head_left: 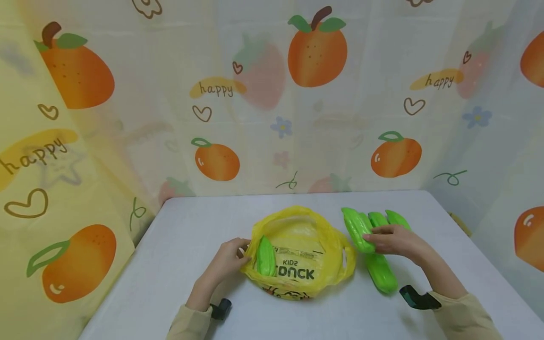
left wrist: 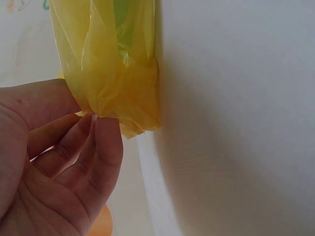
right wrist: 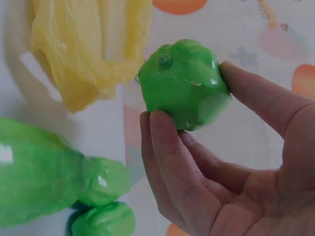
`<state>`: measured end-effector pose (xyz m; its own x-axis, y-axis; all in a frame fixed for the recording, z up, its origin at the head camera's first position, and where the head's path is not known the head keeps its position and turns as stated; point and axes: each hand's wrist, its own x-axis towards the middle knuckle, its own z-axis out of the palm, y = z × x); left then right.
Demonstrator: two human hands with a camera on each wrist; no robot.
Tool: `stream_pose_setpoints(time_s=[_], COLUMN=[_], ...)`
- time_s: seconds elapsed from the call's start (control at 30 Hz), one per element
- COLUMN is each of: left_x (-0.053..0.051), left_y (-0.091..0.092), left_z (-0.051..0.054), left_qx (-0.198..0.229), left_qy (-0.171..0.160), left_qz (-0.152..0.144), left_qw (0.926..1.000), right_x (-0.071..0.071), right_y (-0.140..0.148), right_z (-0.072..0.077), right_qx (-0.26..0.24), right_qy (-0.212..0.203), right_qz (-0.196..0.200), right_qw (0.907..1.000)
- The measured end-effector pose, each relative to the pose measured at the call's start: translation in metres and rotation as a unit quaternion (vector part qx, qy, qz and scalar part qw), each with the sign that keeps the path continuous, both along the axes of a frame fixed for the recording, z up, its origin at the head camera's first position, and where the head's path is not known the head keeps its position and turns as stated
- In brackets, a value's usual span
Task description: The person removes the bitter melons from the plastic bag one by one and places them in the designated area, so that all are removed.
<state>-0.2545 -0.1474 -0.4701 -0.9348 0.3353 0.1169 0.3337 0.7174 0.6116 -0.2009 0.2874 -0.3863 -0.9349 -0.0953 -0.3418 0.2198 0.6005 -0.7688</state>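
A yellow plastic bag with dark lettering stands with its mouth open at mid-table. My left hand pinches the bag's left rim between thumb and fingers, plainest in the left wrist view, where the bag hangs from the fingertips. Inside, against the left wall, leans a green toy gourd. Just right of the bag, my right hand grips another long, ridged green toy gourd, raised above the others. Its blunt end, with a small round nub, faces the right wrist camera.
Beneath and behind the right hand, several more green gourds lie on the white table: one nearer the front, others farther back. A fruit-printed curtain encloses the back and sides. Dark wrist cameras sit on both wrists.
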Motion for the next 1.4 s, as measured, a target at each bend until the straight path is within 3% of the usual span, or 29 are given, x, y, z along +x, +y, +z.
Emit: stream_pose_setpoints(time_s=[0.23, 0.5, 0.83, 1.4], left_x=[0.001, 0.002, 0.001, -0.001], left_y=[0.001, 0.000, 0.001, -0.001], left_z=[0.001, 0.002, 0.003, 0.002], left_qx=[0.000, 0.002, -0.005, -0.003], left_qy=[-0.006, -0.006, -0.006, -0.004], left_qz=[0.003, 0.000, -0.001, -0.004], left_qw=[1.0000, 1.0000, 1.0000, 1.0000], right_x=[0.006, 0.013, 0.022, 0.027], right_y=[0.015, 0.035, 0.060, 0.086], right_z=[0.000, -0.004, -0.012, -0.029], right_qx=[0.029, 0.014, -0.042, -0.044], right_qy=[-0.010, -0.022, -0.049, -0.096], right_qz=[-0.002, 0.007, 0.013, 0.008], right_qw=[0.9995, 0.9996, 0.9979, 0.9944])
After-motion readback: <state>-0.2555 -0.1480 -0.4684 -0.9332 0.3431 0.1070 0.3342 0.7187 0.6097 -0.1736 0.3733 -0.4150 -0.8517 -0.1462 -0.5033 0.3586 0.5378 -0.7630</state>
